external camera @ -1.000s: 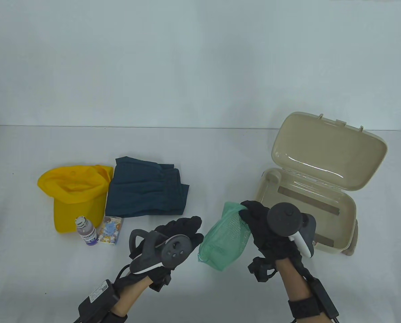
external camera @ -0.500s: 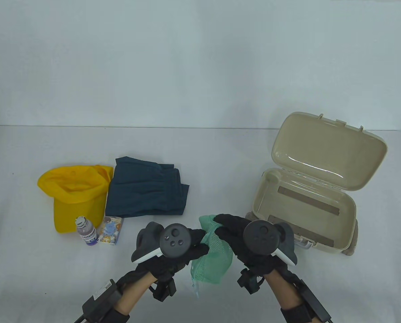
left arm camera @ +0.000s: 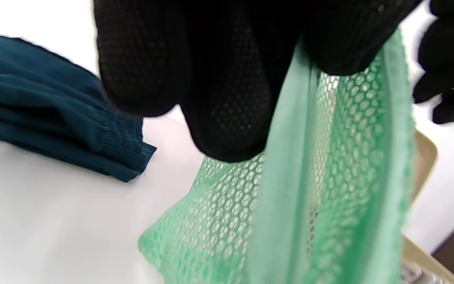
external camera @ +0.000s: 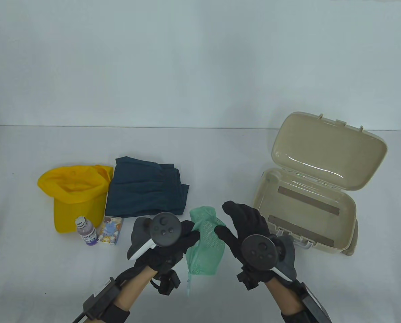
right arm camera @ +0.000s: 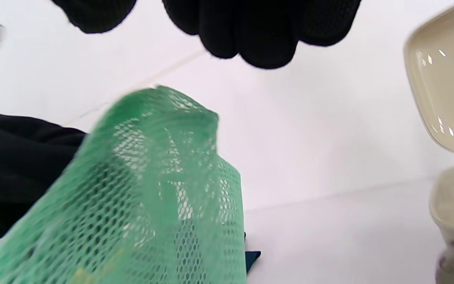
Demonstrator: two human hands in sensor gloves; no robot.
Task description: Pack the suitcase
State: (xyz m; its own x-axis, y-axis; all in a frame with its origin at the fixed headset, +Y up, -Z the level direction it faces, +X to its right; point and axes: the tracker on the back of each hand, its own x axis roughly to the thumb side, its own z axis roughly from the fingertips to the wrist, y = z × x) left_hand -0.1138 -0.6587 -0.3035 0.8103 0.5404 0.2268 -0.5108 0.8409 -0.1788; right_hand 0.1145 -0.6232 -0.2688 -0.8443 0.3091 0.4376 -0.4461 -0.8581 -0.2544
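Note:
A green mesh bag hangs just above the table between my two hands. My left hand pinches its upper left edge; in the left wrist view the gloved fingers close on the mesh bag. My right hand is beside the bag on its right, fingers spread and holding nothing. In the right wrist view its fingertips hover above the mesh bag without touching it. The beige suitcase lies at the right with its lid raised, and its inside looks empty.
On the left of the table lie a yellow cap, a folded dark blue garment, a small bottle and a small patterned packet. The blue garment also shows in the left wrist view.
The mesh bag has moved left, away from the suitcase front. My right hand, which held it, has let go and opened; my left hand has taken hold of it.

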